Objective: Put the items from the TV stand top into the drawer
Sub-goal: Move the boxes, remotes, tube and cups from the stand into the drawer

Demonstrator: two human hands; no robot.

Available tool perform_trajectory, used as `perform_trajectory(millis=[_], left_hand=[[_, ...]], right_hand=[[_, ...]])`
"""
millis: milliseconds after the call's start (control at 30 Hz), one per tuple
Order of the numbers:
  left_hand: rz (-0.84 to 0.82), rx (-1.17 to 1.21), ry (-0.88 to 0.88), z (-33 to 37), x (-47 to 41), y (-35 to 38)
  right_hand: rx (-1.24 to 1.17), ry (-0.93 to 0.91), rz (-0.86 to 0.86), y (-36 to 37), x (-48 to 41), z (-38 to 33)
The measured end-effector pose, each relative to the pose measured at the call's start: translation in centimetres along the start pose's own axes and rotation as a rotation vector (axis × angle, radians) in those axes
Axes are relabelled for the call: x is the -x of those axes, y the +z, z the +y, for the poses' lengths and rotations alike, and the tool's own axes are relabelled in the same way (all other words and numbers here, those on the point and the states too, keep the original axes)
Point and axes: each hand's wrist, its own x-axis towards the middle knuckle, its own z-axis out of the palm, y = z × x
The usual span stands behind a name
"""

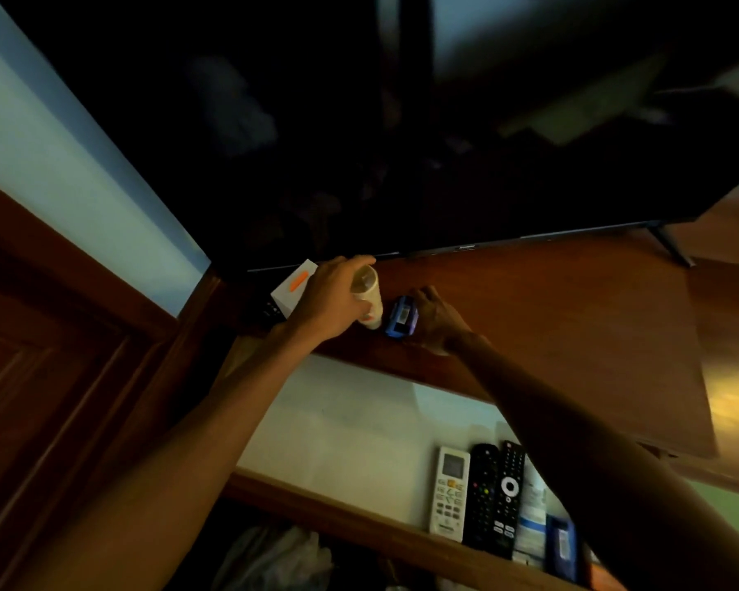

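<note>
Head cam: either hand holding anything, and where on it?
Left hand grips the pale tube around its upper body. Right hand rests against the blue item; a closed grip cannot be told.

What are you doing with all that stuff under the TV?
A person is clearing the brown wooden TV stand top. The left hand grips a pale cream tube-shaped bottle, and the right hand rests against a small blue box. A white box with an orange mark stands on top. In the open drawer below lie a white remote and two black remotes.
</note>
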Motion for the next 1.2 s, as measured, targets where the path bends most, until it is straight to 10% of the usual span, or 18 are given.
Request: perform_trajectory(millis=[400, 1200], left_hand=[[0.127, 0.445, -0.001, 2.6, 12.0, 2.7], [-0.53, 0.425, -0.428, -9.0, 13.0, 18.8]], right_hand=[[-0.046, -0.215, 0.126, 0.6, 16.0, 2.8], [0.05, 0.06, -0.16, 16.0, 17.8, 1.8]])
